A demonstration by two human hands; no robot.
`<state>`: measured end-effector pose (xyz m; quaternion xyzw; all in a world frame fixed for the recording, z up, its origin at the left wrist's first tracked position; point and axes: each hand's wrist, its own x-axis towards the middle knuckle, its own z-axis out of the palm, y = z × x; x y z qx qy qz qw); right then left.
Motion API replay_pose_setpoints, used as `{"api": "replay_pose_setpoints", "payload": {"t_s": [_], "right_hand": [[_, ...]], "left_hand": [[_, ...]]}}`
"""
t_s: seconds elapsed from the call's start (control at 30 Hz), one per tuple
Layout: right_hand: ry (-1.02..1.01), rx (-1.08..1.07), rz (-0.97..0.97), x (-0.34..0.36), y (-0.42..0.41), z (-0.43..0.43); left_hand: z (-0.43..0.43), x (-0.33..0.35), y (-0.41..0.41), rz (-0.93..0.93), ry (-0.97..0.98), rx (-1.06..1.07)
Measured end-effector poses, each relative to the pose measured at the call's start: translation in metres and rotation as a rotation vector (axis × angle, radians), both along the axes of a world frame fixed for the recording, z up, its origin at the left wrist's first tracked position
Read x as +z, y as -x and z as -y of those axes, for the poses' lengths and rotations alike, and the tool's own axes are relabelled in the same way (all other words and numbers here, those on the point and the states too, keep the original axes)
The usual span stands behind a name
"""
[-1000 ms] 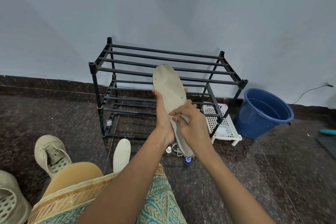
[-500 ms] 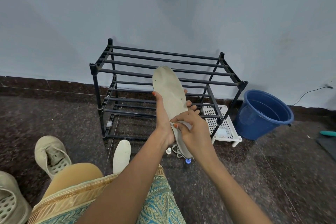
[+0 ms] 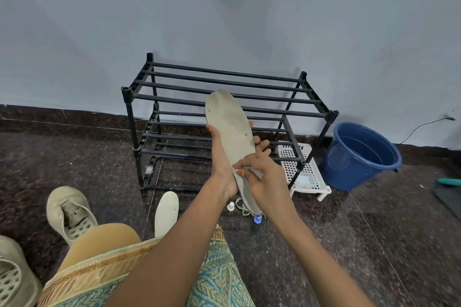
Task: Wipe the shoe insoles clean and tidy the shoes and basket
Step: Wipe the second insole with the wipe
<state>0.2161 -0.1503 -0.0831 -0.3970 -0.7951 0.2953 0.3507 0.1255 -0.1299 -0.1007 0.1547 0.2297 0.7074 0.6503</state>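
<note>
At frame centre, two hands wipe an insole held up in front of a black rack.

Along the bottom left, a beige shoe (image 3: 15,274) is cut off by the corner, with a second shoe (image 3: 69,209) just right of it on the dark floor. Further right, a second insole (image 3: 166,212) lies flat by the person's knee. The left hand (image 3: 222,167) grips the insole (image 3: 232,129) upright, with the thumb on its left edge and fingertips curled round its right edge. The right hand (image 3: 267,182) pinches a white cloth (image 3: 252,171) against the insole's lower half. Behind stands the rack (image 3: 126,91). A white basket (image 3: 309,177) sits under the rack's right end, and a blue bucket (image 3: 359,157) stands beside it at right.
</note>
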Motion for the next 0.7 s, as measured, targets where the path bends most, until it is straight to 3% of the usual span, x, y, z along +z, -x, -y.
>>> {"api": "replay_pose_setpoints", "payload": {"t_s": [0.33,0.7], "right_hand": [[-0.041,-0.045,-0.009,0.006,0.007,-0.007],[-0.035,0.017,0.006,0.004,0.004,-0.003]], "left_hand": [[0.000,-0.003,-0.003,-0.114,0.076,0.002],[-0.002,-0.007,-0.001,-0.029,0.049,-0.054]]}}
